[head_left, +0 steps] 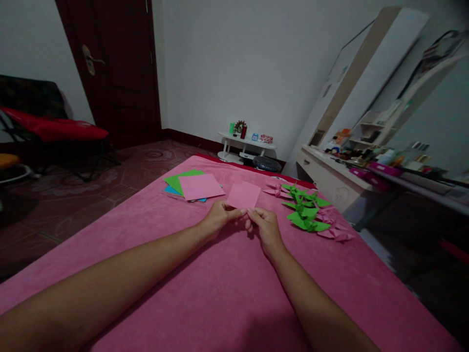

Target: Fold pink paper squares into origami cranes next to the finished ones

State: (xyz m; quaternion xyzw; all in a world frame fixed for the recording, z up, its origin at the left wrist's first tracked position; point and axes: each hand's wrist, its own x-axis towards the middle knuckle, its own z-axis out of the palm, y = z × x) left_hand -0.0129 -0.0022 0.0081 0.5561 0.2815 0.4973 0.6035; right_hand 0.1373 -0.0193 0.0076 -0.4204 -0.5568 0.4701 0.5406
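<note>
Pink paper square (244, 195) is pinched at its near edge by left hand (219, 218) and right hand (266, 228), arms outstretched; it lies flat, uncreased beyond the fingertips.

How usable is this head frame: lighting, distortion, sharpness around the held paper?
Head view: dim, flat light, no glare; the pink paper, pinched by the left hand and right hand, is readable but soft; wide-angle distortion tilts the cabinet at right; corners darken; soft shadows lie under the hands.

Flat, unfolded pink paper square (244, 195), mid-way across the pink cloth (220, 288)
</note>
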